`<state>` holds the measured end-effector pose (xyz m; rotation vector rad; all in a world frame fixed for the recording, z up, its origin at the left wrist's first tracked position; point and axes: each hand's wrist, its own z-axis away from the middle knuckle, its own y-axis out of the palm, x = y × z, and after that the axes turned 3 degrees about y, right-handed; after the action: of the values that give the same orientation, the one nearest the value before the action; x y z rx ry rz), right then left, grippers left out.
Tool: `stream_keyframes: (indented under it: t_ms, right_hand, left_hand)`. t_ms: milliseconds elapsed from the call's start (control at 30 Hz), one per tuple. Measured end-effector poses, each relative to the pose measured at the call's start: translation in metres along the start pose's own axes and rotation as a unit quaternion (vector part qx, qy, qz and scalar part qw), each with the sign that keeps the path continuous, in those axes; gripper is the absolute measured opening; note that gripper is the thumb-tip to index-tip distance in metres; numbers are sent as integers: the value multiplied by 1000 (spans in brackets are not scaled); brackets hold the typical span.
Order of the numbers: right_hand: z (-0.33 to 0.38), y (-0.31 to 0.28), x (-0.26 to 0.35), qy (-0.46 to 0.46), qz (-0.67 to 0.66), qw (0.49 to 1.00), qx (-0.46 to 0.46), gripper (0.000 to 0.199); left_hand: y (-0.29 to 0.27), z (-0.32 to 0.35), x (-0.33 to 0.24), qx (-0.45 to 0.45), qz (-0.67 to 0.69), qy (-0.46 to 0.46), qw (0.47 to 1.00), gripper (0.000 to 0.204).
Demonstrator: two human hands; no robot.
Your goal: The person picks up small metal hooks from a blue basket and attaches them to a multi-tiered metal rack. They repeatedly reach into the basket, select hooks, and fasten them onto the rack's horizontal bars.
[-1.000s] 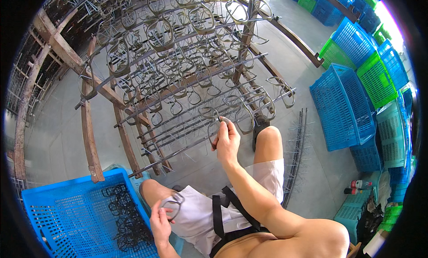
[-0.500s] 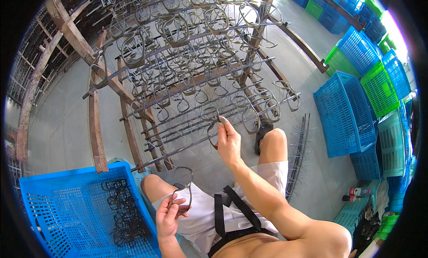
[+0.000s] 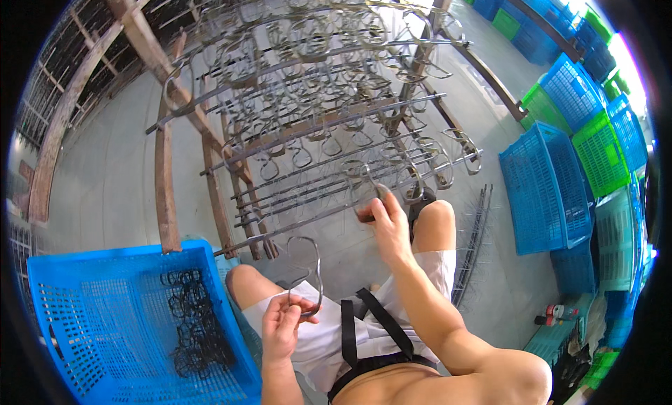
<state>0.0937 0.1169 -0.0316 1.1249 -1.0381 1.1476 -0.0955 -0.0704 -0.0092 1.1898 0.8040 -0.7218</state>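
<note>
My left hand (image 3: 283, 328) is above my left thigh, fingers closed on the lower end of a looped frame (image 3: 319, 279), a thin, dark, curved piece like a goggle frame. Farther forward, my right hand (image 3: 392, 226) pinches another looped frame (image 3: 365, 214) by the rack's lowest front rod (image 3: 315, 219). Whether that piece still touches the rod I cannot tell. Many similar looped frames (image 3: 308, 52) hang in rows from the rods of the rack above. To my left, a blue crate (image 3: 105, 258) holds a heap of black looped pieces (image 3: 192, 324).
Wooden posts (image 3: 166, 195) carry the rack on its left side. Stacked blue crates (image 3: 535, 188) and green crates (image 3: 602, 146) line the right. Rods with thin wires (image 3: 472, 244) lie on the floor beside my right knee. Small bottles (image 3: 556, 314) stand at the lower right.
My right hand, with its frame, has shifted right and slightly down along the front rod. My left hand has moved a little right and up, still holding its frame. The whole view has shifted slightly.
</note>
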Motion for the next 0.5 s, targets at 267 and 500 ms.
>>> stream_keyframes:
  t_ms: [267, 500]
  right_hand:
    - [113, 40, 22, 19, -2, 975, 222, 44]
    - [97, 71, -5, -81, -62, 992, 68, 28]
  left_hand:
    - [8, -2, 8, 48, -6, 13, 999, 15]
    - [-105, -9, -27, -130, -457, 62, 878, 20]
